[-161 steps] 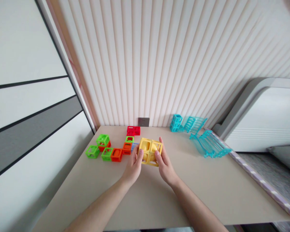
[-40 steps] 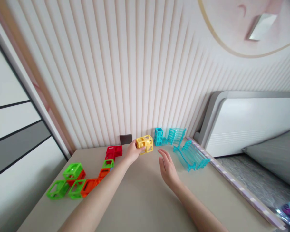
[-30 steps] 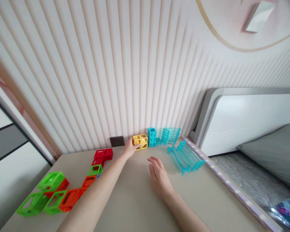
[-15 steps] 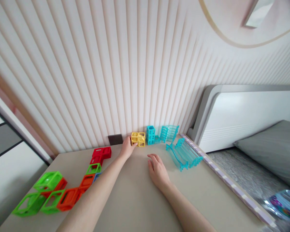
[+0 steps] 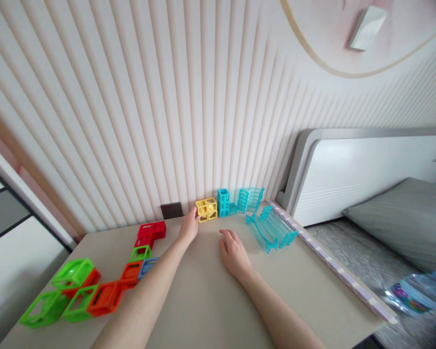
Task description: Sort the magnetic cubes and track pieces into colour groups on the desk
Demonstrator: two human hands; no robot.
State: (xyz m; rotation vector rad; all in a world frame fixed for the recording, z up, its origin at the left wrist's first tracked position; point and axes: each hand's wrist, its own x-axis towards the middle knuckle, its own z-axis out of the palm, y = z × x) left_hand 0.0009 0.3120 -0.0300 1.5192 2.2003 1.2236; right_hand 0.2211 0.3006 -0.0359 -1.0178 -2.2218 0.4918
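Green and orange cubes [image 5: 83, 293]: near-left on the surface [image 5: 210, 300].
Left hand [image 5: 189, 227]: grip touching the yellow block [image 5: 207, 210], fingers on its left side.
Yellow block: against the wall, beside the blue block [image 5: 223, 202].
Right hand [image 5: 233, 252]: flat, holding nothing.

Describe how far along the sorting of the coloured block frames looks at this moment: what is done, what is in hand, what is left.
Done: the yellow block stands on the table at the wall, against the blue block. In hand: the left hand touches the yellow block; the right hand lies flat, holding nothing. Left: the red, green and orange blocks lie apart at the left.
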